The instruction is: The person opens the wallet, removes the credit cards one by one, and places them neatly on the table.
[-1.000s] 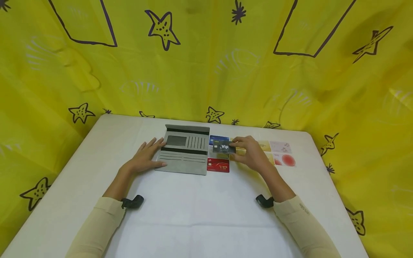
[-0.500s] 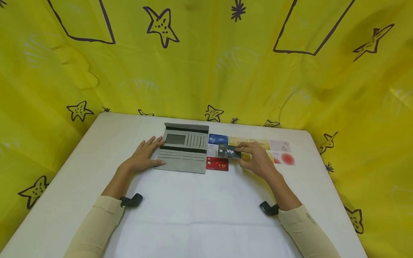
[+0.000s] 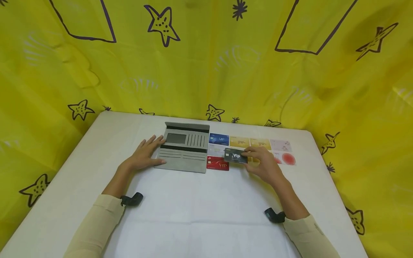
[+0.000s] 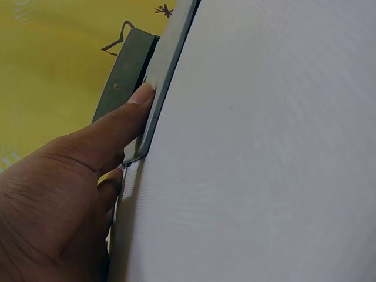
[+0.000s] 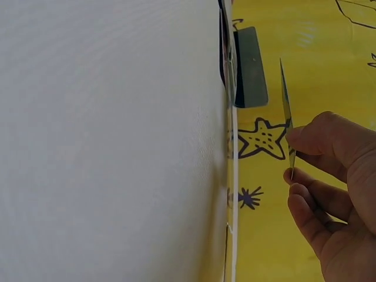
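An unfolded grey wallet (image 3: 188, 166) with several slots lies on the table. My left hand (image 3: 142, 155) rests at its left edge, fingers spread and thumb on its lower part; in the left wrist view the thumb (image 4: 132, 106) presses on the wallet's edge. Between thumb and fingers my right hand (image 3: 262, 163) pinches a dark "Vip" card (image 3: 232, 154). In the right wrist view that card (image 5: 286, 103) is seen edge-on, raised off the table. It partly covers a pale card (image 3: 215, 149) and the red VIP card (image 3: 217, 163) in the head view.
Right of the wallet lie a blue VIP card (image 3: 219, 139), two gold cards (image 3: 239, 142), a pale pink card (image 3: 280, 145) and a card with a red circle (image 3: 288, 158). The white table (image 3: 193, 208) meets a yellow patterned curtain (image 3: 190, 71) at the back.
My right hand has moved right and toward me with the dark card, uncovering the blue card and overlapping the red one. The left hand and wallet stay in place.
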`<act>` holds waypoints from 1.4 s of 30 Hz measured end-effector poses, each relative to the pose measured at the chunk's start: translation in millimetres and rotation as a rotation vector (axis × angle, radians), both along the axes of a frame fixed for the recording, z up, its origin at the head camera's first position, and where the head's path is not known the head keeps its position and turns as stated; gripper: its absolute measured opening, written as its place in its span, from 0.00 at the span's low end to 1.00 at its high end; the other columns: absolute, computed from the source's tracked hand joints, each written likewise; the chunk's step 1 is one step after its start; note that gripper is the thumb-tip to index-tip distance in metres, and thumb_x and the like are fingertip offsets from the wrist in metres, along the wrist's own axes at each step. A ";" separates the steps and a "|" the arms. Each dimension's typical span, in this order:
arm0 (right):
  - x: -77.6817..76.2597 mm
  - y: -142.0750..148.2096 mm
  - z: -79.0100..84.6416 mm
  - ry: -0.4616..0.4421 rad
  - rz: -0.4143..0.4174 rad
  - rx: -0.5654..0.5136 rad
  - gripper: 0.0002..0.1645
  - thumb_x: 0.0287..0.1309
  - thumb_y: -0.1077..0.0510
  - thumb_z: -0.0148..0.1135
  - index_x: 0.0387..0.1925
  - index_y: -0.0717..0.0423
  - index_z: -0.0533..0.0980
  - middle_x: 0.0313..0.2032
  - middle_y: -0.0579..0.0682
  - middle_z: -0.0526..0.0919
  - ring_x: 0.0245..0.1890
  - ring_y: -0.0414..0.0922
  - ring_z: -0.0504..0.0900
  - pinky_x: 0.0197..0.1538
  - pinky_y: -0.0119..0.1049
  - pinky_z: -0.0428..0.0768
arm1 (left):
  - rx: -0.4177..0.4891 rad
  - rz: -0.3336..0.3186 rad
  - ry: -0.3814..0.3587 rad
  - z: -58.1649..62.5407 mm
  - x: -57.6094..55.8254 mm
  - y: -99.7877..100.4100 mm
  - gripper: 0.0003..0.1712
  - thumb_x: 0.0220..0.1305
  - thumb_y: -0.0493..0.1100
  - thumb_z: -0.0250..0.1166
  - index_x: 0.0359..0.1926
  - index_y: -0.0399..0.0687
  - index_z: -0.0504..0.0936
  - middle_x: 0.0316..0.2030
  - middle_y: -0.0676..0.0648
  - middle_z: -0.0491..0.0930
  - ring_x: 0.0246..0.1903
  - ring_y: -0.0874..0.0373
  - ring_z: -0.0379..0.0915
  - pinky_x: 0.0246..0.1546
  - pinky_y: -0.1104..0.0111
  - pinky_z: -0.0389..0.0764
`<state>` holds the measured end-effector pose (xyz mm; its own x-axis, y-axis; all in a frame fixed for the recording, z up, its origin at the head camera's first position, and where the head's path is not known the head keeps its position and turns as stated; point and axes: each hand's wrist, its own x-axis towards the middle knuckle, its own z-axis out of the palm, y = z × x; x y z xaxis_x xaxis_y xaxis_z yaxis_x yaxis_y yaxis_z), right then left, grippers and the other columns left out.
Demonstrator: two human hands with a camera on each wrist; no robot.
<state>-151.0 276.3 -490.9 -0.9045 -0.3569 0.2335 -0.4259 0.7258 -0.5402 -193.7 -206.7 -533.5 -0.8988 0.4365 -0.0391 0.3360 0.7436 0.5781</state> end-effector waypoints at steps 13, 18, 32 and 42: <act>9.7 16.6 -2.3 -0.036 -0.011 0.026 0.22 0.55 0.65 0.76 0.53 0.57 0.88 0.58 0.57 0.85 0.58 0.59 0.77 0.60 0.61 0.78 | -0.020 0.011 -0.014 -2.7 -1.0 -1.4 0.55 0.64 0.58 0.74 0.82 0.42 0.58 0.83 0.40 0.47 0.82 0.41 0.31 0.78 0.45 0.28; 13.3 20.2 -4.6 -0.082 -0.021 0.013 0.21 0.57 0.65 0.76 0.53 0.57 0.88 0.59 0.58 0.84 0.60 0.60 0.76 0.62 0.62 0.77 | -0.020 0.006 -0.007 -2.2 -1.7 -2.1 0.55 0.65 0.58 0.74 0.82 0.42 0.58 0.83 0.39 0.47 0.82 0.40 0.31 0.78 0.44 0.28; 12.9 25.0 -9.3 -0.159 -0.027 0.038 0.21 0.55 0.64 0.77 0.53 0.54 0.88 0.61 0.59 0.84 0.63 0.63 0.76 0.66 0.64 0.73 | -0.015 0.002 -0.002 -1.6 -1.4 -1.7 0.54 0.65 0.58 0.73 0.82 0.41 0.59 0.83 0.39 0.48 0.82 0.40 0.32 0.78 0.44 0.29; 14.8 27.7 -14.8 -0.189 -0.027 0.002 0.21 0.55 0.64 0.78 0.53 0.52 0.88 0.61 0.58 0.84 0.63 0.63 0.77 0.67 0.64 0.72 | -0.022 0.007 -0.016 -2.9 -1.6 -1.3 0.54 0.65 0.57 0.74 0.82 0.42 0.58 0.83 0.40 0.47 0.82 0.41 0.30 0.78 0.45 0.27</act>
<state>-136.2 304.0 -505.7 -0.9415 -0.3321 0.0581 -0.2975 0.7371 -0.6068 -195.4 -208.0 -536.3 -0.9011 0.4288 -0.0637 0.3210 0.7588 0.5667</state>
